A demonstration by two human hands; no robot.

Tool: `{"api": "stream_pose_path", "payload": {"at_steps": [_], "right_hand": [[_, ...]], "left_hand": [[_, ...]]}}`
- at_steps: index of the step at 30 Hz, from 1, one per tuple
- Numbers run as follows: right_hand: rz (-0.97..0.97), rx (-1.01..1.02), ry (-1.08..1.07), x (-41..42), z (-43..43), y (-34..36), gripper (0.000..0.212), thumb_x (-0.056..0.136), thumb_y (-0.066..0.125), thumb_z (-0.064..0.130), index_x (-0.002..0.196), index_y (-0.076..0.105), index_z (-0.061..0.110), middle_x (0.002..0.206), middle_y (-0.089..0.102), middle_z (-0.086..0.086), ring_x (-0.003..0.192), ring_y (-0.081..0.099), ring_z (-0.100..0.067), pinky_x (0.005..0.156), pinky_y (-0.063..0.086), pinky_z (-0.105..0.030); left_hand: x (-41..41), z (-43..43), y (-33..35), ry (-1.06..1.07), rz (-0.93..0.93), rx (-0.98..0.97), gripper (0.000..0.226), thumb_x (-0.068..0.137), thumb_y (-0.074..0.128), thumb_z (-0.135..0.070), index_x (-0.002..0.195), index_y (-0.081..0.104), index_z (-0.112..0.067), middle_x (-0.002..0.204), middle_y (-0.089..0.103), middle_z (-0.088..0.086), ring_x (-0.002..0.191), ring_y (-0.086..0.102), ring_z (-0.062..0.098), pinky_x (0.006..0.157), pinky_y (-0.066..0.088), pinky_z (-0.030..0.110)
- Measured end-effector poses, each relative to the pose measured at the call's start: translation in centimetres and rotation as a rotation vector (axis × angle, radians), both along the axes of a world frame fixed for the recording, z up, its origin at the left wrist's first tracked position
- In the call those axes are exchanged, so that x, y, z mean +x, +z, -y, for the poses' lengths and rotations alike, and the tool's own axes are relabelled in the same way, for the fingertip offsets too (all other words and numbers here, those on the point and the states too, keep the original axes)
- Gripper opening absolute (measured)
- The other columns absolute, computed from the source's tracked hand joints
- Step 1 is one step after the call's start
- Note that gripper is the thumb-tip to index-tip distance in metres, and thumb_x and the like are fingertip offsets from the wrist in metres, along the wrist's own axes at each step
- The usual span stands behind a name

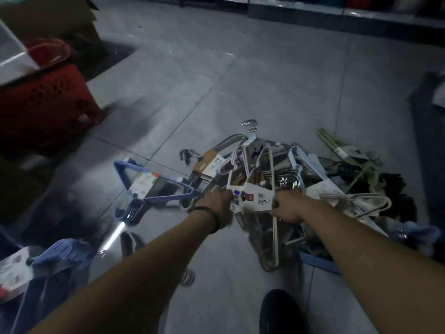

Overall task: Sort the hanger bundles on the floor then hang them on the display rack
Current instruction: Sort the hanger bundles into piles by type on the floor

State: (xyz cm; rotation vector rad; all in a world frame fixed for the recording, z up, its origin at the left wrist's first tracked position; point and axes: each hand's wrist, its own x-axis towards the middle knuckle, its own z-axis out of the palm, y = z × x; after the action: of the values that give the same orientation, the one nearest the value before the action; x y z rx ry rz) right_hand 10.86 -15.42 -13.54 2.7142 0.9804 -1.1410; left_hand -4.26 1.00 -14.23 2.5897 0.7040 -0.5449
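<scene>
— Item in hand?
— One bundle of pale pink hangers with a white card label [255, 201], at the near edge of the pile. Your left hand [218, 200] grasps its left end and your right hand [286, 208] grasps the right end of the label, with the fingers of both curled on it.
— Sorted so far?
— Two lots, by my reckoning. One bundle of blue plastic hangers [154, 186] lies apart on the grey tiled floor [216, 92], left of your hands. A second blue bundle [55, 259] lies at lower left.
— Outstanding?
— The tangled heap of mixed hangers [337, 179], right of your hands, is unsorted. Nothing is hung, and no display rack is identifiable in view. I judge you are early in the job, with sorting under way and hanging not begun.
</scene>
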Motion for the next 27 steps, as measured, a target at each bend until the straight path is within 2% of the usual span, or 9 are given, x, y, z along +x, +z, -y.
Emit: {"api": "stream_pose_path", "payload": {"at_steps": [2,5,7,10,15,18,22,24,27], "right_hand": [[-0.019,0.046,-0.041,0.5,0.7,-1.1,0.038,0.098,0.066,0.035,0.130,0.067,0.015,0.131,0.066,-0.010,0.103,0.062,-0.024,0.082,0.047,-0.030],[-0.021,0.069,-0.073,0.8,1.6,-2.4,0.034,0.099,0.065,0.033,0.129,0.068,0.017,0.130,0.066,-0.006,0.112,0.064,-0.027,0.085,0.047,-0.031],[-0.015,0.048,-0.077,0.8,2.2,-3.3,0.032,0.098,0.064,0.035,0.124,0.070,0.017,0.123,0.067,-0.007,0.110,0.064,-0.027,0.087,0.048,-0.031],[-0.015,0.006,-0.071,0.3,2.4,-3.9,0.028,0.099,0.062,0.034,0.118,0.070,0.015,0.118,0.068,-0.011,0.099,0.061,-0.025,0.080,0.043,-0.030],[0.004,0.036,-0.084,0.1,1.7,-1.9,0.026,0.099,0.062,0.030,0.118,0.071,0.015,0.120,0.069,-0.010,0.094,0.060,-0.025,0.079,0.045,-0.030],[0.080,0.084,-0.140,0.2,1.1,0.1,0.029,0.100,0.062,0.031,0.121,0.066,0.012,0.120,0.066,-0.014,0.101,0.062,-0.029,0.082,0.049,-0.034],[0.178,0.207,-0.157,-1.5,-0.1,3.2,0.042,0.100,0.062,0.031,0.136,0.048,0.014,0.136,0.055,-0.017,0.112,0.058,-0.035,0.090,0.051,-0.041],[0.300,0.320,-0.118,-3.1,-1.1,5.4,0.051,0.100,0.062,0.028,0.142,0.035,0.014,0.146,0.040,-0.018,0.121,0.053,-0.038,0.091,0.048,-0.043],[0.504,0.520,-0.014,-6.4,-2.7,9.9,0.054,0.097,0.062,0.025,0.142,0.033,0.016,0.142,0.034,-0.015,0.120,0.048,-0.034,0.088,0.046,-0.039]], "left_hand": [[2.5,0.9,-2.3,0.119,0.024,-0.077,0.042,0.095,0.064,-0.031,0.135,0.058,-0.018,0.135,0.061,0.011,0.118,0.063,0.034,0.098,0.056,0.043],[4.5,3.5,-5.6,0.500,0.064,-0.399,0.042,0.095,0.067,-0.037,0.131,0.061,-0.015,0.129,0.068,0.008,0.109,0.068,0.030,0.092,0.059,0.037],[4.8,5.4,-7.9,0.638,0.125,-0.544,0.042,0.095,0.070,-0.038,0.132,0.064,-0.019,0.129,0.070,0.006,0.107,0.068,0.026,0.088,0.060,0.036],[4.5,7.5,-10.0,0.736,0.158,-0.596,0.039,0.098,0.063,-0.039,0.132,0.066,-0.020,0.127,0.072,0.009,0.109,0.069,0.031,0.092,0.061,0.041],[3.6,8.6,-10.1,0.954,0.268,-0.660,0.025,0.098,0.059,-0.026,0.120,0.066,-0.015,0.112,0.071,0.007,0.093,0.065,0.027,0.079,0.058,0.035],[2.1,7.5,-10.4,0.935,0.250,-0.647,0.028,0.089,0.057,-0.034,0.110,0.065,-0.018,0.109,0.073,0.011,0.088,0.073,0.035,0.077,0.066,0.050],[-2.4,5.5,-5.0,0.880,0.294,-0.660,0.033,0.097,0.054,-0.002,0.123,0.057,-0.022,0.110,0.068,0.010,0.081,0.075,0.031,0.058,0.065,0.040],[-5.4,4.0,-2.6,0.857,0.347,-0.641,0.036,0.099,0.050,-0.002,0.125,0.055,-0.027,0.110,0.069,0.010,0.082,0.076,0.033,0.061,0.066,0.040],[-10.4,1.0,-0.2,0.775,0.386,-0.451,0.047,0.088,0.049,-0.015,0.130,0.054,-0.037,0.114,0.072,0.009,0.090,0.075,0.033,0.076,0.066,0.048]]}}
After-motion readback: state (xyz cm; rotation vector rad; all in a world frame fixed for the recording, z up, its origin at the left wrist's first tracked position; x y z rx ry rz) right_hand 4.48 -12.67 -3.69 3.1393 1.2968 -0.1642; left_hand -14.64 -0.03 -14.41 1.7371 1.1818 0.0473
